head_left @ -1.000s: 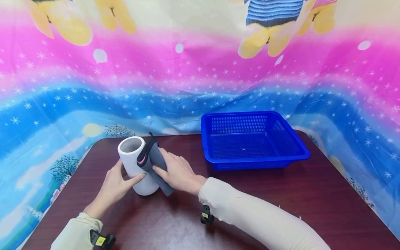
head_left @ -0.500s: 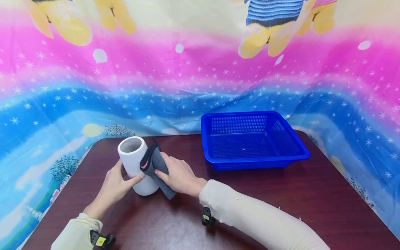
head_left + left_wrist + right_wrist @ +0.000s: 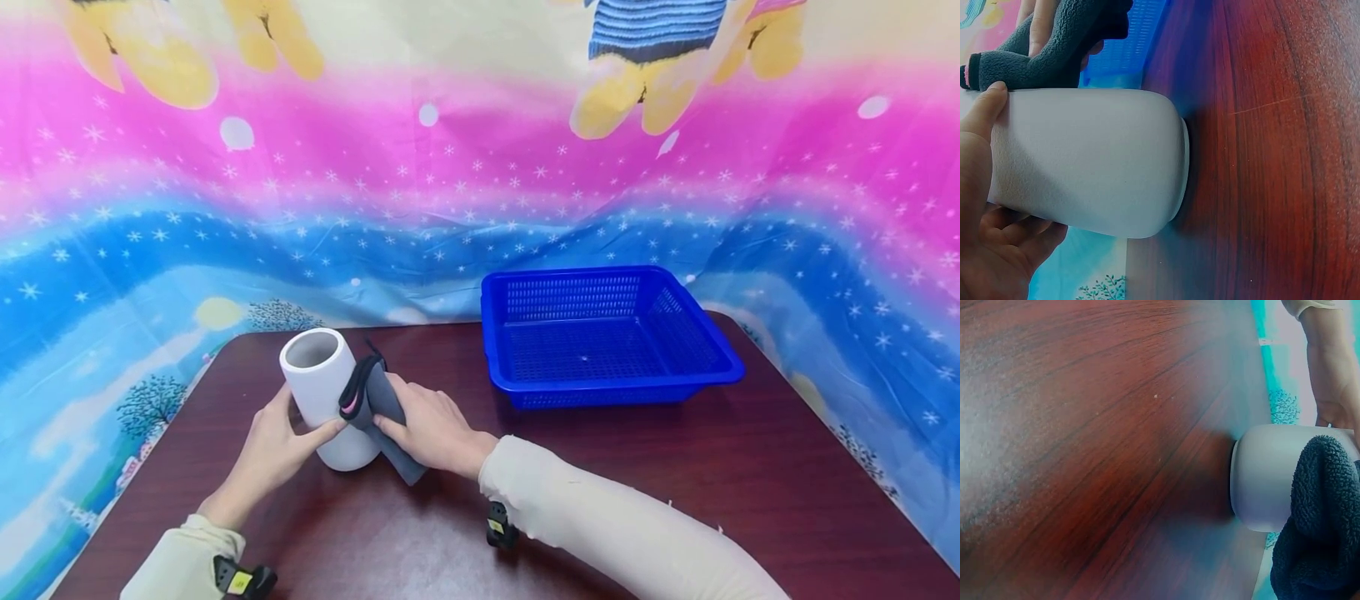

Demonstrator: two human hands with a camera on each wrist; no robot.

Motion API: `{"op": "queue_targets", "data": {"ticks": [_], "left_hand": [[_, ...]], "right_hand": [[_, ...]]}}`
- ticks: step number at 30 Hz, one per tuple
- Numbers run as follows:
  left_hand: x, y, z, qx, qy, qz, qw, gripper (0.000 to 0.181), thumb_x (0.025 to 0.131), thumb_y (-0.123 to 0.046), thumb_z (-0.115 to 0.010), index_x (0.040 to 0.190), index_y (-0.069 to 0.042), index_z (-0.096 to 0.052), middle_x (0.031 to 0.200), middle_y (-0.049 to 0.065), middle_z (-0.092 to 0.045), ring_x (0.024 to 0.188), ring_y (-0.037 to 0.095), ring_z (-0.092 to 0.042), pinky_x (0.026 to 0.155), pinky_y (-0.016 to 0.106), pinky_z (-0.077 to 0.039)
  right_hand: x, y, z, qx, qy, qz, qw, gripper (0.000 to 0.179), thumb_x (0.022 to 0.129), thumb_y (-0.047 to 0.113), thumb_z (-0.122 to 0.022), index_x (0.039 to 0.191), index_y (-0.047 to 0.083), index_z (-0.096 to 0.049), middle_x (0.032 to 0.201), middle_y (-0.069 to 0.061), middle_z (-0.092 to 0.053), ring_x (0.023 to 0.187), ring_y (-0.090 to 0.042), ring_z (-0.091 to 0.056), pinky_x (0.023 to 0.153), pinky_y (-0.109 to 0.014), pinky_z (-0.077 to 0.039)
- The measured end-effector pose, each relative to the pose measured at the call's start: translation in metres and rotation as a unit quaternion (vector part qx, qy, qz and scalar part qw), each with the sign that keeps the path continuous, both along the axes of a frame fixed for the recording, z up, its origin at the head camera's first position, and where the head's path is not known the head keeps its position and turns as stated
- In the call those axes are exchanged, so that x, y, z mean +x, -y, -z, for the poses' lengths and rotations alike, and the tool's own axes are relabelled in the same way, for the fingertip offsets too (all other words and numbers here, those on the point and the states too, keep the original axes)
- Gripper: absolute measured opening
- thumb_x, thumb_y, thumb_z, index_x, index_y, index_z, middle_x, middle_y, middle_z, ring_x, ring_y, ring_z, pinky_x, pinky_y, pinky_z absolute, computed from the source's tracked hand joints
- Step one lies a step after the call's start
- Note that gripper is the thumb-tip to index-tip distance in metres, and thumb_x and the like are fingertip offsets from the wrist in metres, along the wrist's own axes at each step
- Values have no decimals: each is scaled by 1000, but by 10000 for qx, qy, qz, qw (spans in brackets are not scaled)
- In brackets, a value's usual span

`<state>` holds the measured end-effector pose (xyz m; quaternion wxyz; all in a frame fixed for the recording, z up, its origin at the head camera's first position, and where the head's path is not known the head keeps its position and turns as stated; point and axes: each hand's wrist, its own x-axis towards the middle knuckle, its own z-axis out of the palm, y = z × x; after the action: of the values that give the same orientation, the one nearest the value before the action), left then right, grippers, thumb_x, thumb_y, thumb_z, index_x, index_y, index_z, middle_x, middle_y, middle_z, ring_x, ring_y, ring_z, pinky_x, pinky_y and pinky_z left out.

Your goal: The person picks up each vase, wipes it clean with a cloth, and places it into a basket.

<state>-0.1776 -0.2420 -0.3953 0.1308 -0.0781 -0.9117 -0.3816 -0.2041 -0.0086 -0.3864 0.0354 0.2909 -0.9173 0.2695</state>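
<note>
A white vase (image 3: 318,392), cylindrical with an open top, stands on the table at the left. My left hand (image 3: 273,437) grips its near-left side, thumb across the front and fingers behind, as the left wrist view shows. My right hand (image 3: 435,425) holds a folded dark grey cloth (image 3: 390,425) against the vase's right side. The cloth has a black edge with a bit of pink. In the right wrist view, the fuzzy cloth (image 3: 1319,525) hangs in front of the vase (image 3: 1266,478), and the right hand's fingers are mostly hidden there.
A blue plastic basket (image 3: 600,385) with perforated walls stands at the back right of the dark red-brown wooden table (image 3: 637,467). A printed backdrop (image 3: 420,183) hangs behind and around the table. A black wrist camera (image 3: 243,577) sits on the left sleeve.
My right hand and the cloth have slid down along the vase's right side, shifting slightly right. The left hand keeps its hold, and the vase stays in place.
</note>
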Motion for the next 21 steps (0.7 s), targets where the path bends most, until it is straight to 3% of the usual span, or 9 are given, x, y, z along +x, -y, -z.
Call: {"op": "queue_targets", "data": {"ticks": [21], "left_hand": [[-1, 1, 2, -62, -19, -42, 10000, 77, 86, -31, -81, 146, -2, -41, 132, 26, -61, 117, 43, -65, 94, 58, -56]], "right_hand": [[-1, -2, 11, 192, 121, -44, 9997, 53, 100, 39, -62, 146, 18, -44, 107, -3, -69, 90, -13, -65, 71, -26, -52]]}}
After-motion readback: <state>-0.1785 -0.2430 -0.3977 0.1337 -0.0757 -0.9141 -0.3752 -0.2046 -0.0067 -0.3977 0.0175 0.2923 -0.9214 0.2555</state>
